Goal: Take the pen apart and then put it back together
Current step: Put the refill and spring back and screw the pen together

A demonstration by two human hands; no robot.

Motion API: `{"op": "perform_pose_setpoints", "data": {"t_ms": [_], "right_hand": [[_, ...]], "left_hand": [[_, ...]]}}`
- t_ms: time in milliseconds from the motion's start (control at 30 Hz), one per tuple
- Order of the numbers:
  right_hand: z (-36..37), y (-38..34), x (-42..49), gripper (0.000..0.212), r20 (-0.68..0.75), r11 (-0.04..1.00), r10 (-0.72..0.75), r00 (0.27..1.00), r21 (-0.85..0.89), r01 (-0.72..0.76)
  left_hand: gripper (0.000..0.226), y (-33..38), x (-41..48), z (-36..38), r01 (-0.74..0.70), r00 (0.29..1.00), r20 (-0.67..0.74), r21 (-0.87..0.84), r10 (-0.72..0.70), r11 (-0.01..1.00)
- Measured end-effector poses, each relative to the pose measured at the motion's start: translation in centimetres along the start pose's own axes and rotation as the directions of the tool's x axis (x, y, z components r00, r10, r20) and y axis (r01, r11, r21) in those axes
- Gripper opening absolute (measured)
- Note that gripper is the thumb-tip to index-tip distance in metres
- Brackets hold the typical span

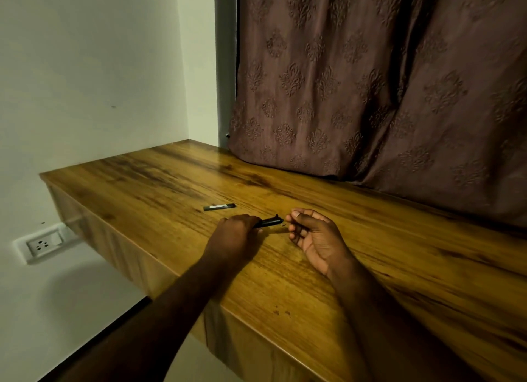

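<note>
My left hand (233, 233) is closed around a black pen body (269, 221), whose clip end sticks out to the right, low over the wooden desk (370, 239). My right hand (310, 236) rests just right of that end, palm turned up, fingers curled loosely. Whether its fingertips pinch a small part I cannot tell. A separate black pen piece (219, 207) with a pale band lies flat on the desk, a little beyond my left hand.
A brown patterned curtain (370, 82) hangs down onto the back of the desk. The desk's left edge drops off beside a white wall carrying a wall socket (42, 245). Bare wood stretches to the right of my hands.
</note>
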State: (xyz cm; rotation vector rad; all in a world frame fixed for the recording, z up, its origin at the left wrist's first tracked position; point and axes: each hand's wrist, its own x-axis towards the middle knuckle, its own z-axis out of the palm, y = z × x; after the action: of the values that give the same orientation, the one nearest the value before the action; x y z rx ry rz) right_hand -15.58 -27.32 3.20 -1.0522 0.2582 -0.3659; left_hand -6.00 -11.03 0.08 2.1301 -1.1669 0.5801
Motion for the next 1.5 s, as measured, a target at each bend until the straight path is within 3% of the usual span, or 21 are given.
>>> {"op": "perform_pose_setpoints", "data": {"t_ms": [300, 467, 767, 1067, 1500], "right_hand": [[0.40, -0.01, -0.32, 0.009, 0.022, 0.999, -0.020, 1.000, -0.050, 0.021], [0.49, 0.07, -0.31, 0.009, 0.019, 0.998, -0.028, 0.999, -0.063, 0.029], [0.46, 0.18, -0.24, 0.009, 0.018, 0.997, -0.031, 0.999, -0.070, 0.032], [0.57, 0.25, -0.35, 0.009, 0.017, 0.995, -0.045, 0.999, -0.092, 0.046], [0.67, 0.56, -0.37, 0.008, 0.040, 0.976, -0.068, 0.997, -0.203, 0.074]], "left_hand": [[0.024, 0.20, -0.17, -0.44, 0.028, 1.000, -0.005, 0.004, -0.028, 1.000], [0.033, 0.24, -0.12, -0.44, 0.015, 1.000, -0.018, 0.005, -0.015, 1.000], [0.025, 0.33, -0.23, -0.49, 0.030, 0.999, -0.026, -0.006, -0.030, 1.000], [0.037, 0.48, -0.26, -0.74, 0.048, 0.999, 0.002, -0.032, -0.048, 0.998], [0.031, 0.71, -0.32, -0.83, 0.054, 0.998, 0.023, -0.010, -0.054, 0.999]]}}
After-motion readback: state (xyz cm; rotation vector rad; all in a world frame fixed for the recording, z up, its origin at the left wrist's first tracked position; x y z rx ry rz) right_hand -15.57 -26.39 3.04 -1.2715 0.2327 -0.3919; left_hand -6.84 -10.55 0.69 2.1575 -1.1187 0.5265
